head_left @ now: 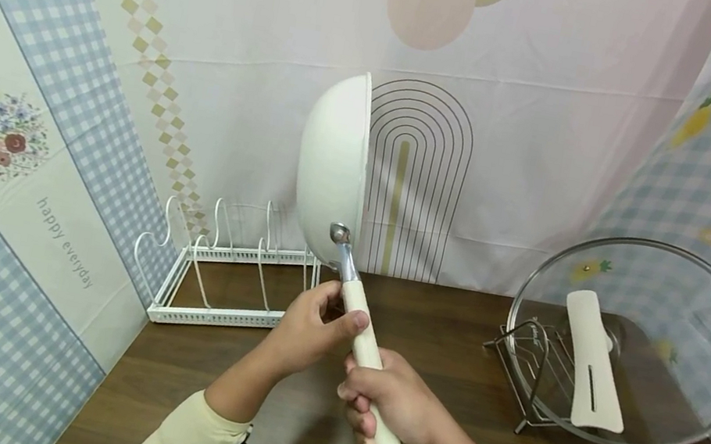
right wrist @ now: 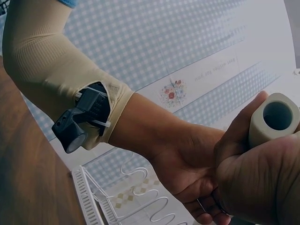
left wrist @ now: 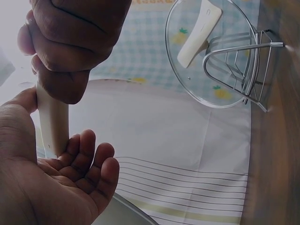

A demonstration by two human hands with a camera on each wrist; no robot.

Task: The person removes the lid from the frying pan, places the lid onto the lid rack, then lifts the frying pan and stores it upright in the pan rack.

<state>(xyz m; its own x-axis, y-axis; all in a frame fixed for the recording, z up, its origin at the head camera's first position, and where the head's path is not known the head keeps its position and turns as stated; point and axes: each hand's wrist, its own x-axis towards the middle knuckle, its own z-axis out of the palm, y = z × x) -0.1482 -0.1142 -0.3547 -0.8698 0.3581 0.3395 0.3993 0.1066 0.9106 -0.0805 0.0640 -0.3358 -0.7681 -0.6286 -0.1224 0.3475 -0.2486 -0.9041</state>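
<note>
A white wok (head_left: 335,163) is held up on its side in the head view, its rounded outside facing left and its opening facing right. Its cream handle (head_left: 362,326) slopes down toward me from a metal joint. My right hand (head_left: 392,399) grips the handle close to its end. Farther up, my left hand (head_left: 311,329) has the handle between thumb and fingers. The left wrist view shows the left fingers (left wrist: 96,164) loosely curled beside the handle, with the right fist above. From the right wrist view, the hollow handle end (right wrist: 277,116) pokes out of the right hand.
A white wire rack (head_left: 217,317) stands at the back left of the brown table (head_left: 451,326). On the right, a glass lid (head_left: 677,382) with a cream handle (head_left: 595,360) leans upright in a metal stand (head_left: 531,380). Patterned cloth walls (head_left: 255,22) enclose the table.
</note>
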